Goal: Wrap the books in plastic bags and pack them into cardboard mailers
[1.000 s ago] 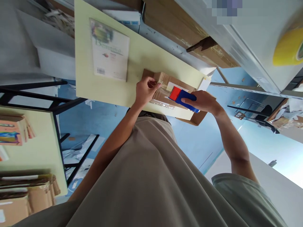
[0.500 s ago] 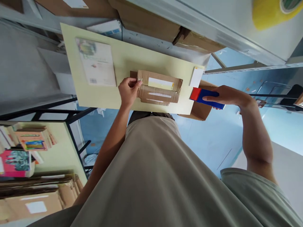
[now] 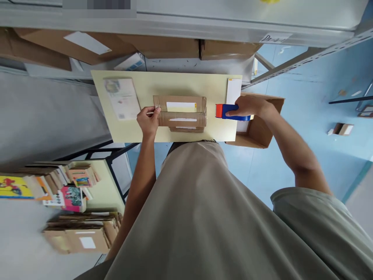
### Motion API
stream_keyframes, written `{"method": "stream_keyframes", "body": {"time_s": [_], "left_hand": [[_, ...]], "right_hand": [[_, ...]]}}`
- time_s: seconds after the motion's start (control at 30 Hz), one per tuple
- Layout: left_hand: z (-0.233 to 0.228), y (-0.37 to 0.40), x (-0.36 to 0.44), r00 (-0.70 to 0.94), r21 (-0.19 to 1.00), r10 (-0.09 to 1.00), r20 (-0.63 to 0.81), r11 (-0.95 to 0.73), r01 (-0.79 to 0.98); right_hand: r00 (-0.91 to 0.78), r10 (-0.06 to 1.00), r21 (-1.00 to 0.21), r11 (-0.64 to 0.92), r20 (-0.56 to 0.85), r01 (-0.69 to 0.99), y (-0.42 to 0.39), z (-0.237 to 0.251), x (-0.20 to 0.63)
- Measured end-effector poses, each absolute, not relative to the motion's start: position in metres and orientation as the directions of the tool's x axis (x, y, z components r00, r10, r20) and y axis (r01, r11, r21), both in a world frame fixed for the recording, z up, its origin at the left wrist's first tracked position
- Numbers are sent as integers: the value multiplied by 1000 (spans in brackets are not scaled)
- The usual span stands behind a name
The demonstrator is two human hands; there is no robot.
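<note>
A brown cardboard box [image 3: 189,99] with white labels lies on the pale yellow tabletop [image 3: 145,83], its flaps folded towards each other. At its left end, my left hand [image 3: 148,121] is closed, with thumb and fingers pinching the cardboard edge. My right hand [image 3: 253,107] is wrapped round a blue tape dispenser [image 3: 230,111] with a red front end. That dispenser is over the right part of the tabletop, apart from the box. Whether tape runs from it to the box I cannot tell.
A printed booklet [image 3: 122,98] lies at the left of the tabletop, and a white pad [image 3: 233,90] at the right. Beyond the right edge stands an open carton [image 3: 260,126]. A metal shelf [image 3: 186,29] overhangs the far side. Books [image 3: 83,175] and flattened cardboard [image 3: 78,237] are at lower left.
My right hand has brought the tape dispenser leftward, from past the table's right edge to above the tabletop. My left hand stays on the box's left end. The camera view has turned.
</note>
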State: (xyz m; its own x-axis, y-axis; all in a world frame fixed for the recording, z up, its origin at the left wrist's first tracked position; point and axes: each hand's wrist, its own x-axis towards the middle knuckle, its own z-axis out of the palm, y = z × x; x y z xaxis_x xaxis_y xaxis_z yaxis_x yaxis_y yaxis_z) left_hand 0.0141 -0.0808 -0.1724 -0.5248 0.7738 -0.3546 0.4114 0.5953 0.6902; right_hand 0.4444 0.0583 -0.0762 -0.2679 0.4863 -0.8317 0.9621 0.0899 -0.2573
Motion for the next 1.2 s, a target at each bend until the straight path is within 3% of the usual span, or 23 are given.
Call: {"method": "stream_keyframes", "body": {"time_s": [0.17,0.3,0.53,0.63,0.73,0.83,0.93,1.03,1.2], "left_hand": [[-173,-80,20,-560,645,763,-324,611,459],[-173,-79,24,-579,617,752,-314,625,478],[-158,-91,45,-617,574,737,-276,642,509],[-127,-98,91,-556,678,830,-55,440,590],[-83,-92,152,-315,727,914,255,34,686],[-36,-65,189,-204,635,847,490,-187,750],[-4,-17,184,-188,615,818,543,-236,752],[10,38,156,-136,608,815,563,-297,736],[3,72,134,-3,614,878,479,-333,716]], "right_hand": [[-219,537,-111,226,-815,968,38,-96,401],[-224,609,-77,258,-761,963,11,-97,363],[-111,672,-89,68,-732,994,-35,-70,363],[-64,743,-120,-22,-666,993,-43,-31,375],[-106,832,-252,-41,-544,967,-37,10,376],[-238,930,-491,75,-278,868,-10,39,362],[-320,946,-624,284,58,728,36,57,335],[-329,921,-591,387,209,708,85,71,302],[-266,947,-383,316,177,868,139,72,255]]}}
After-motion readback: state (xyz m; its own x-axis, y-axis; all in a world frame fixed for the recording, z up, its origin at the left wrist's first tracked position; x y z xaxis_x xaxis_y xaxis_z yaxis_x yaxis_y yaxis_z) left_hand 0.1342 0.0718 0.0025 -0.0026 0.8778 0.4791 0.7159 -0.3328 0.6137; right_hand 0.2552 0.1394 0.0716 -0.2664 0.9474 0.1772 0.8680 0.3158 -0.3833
